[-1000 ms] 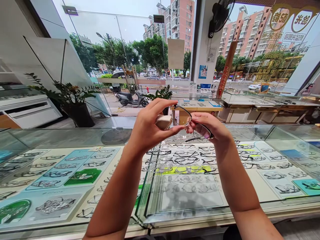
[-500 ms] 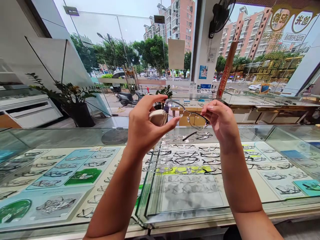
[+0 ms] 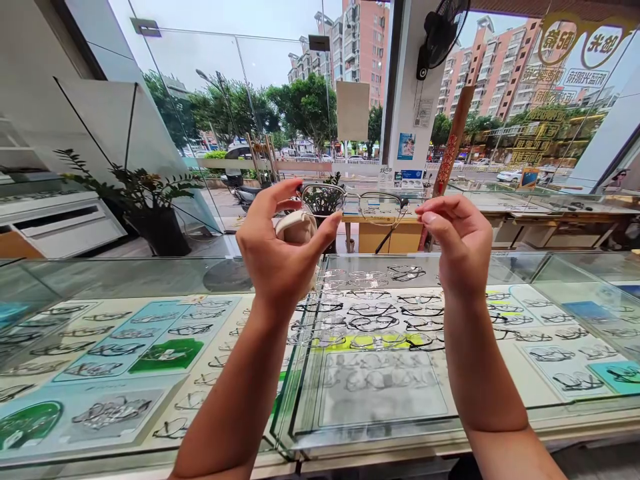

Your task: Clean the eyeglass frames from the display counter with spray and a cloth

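A pair of eyeglasses (image 3: pixel 353 195) with a thin metal rim and dark upper edge is held up in front of me, its lenses roughly level. My left hand (image 3: pixel 285 243) pinches its left end between thumb and fingers. A bunched pale cloth (image 3: pixel 296 230) is tucked into that same palm. One temple arm with a dark tip (image 3: pixel 384 239) hangs below the right lens. Just right of the frame is my right hand (image 3: pixel 457 237), fingers loosely bent and a small gap between its fingertips and the glasses. The left temple is mostly hidden by my left hand.
Below my arms, a glass display case (image 3: pixel 383 393) holds many rows of eyeglasses. A potted plant (image 3: pixel 155 213) stands at the left. Another counter (image 3: pixel 530 217) is beyond, near the windows, and a black fan (image 3: pixel 443 33) is mounted on the pillar.
The eyeglasses have moved up and left and turned from tilted to nearly level. My right hand has come away from their right end and moved slightly right.
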Motion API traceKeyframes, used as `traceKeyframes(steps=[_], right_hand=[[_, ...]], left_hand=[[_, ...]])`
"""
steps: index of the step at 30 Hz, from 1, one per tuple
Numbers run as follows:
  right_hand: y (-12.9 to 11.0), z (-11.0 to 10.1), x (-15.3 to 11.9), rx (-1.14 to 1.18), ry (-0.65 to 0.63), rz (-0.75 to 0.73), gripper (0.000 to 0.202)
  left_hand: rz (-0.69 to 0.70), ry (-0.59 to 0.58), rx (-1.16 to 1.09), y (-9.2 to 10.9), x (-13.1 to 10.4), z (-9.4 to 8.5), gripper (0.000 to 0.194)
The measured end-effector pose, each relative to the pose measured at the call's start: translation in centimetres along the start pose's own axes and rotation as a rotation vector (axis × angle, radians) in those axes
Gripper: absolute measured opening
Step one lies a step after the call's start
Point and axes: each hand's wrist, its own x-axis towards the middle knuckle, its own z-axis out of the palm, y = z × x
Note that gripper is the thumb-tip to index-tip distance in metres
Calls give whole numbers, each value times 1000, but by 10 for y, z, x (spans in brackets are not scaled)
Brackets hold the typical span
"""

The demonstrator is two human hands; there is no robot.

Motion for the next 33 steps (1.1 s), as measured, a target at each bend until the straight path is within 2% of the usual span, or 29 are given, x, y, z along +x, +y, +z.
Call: traceKeyframes(steps=[5, 11, 19, 33], right_hand=[[-13, 6, -7, -198, -71, -86, 31], [-16, 13, -11, -307, -50, -166, 36], [-4, 6, -4, -254, -63, -125, 36], [9, -1, 2, -185, -102, -43, 41]], left_hand=[[-2, 19, 3, 1, -2, 3, 52], [-17, 15, 11, 4, -4, 4, 51], [-53, -38, -40, 3, -1, 4, 52], [-45, -49, -108, -5, -3, 7, 52]])
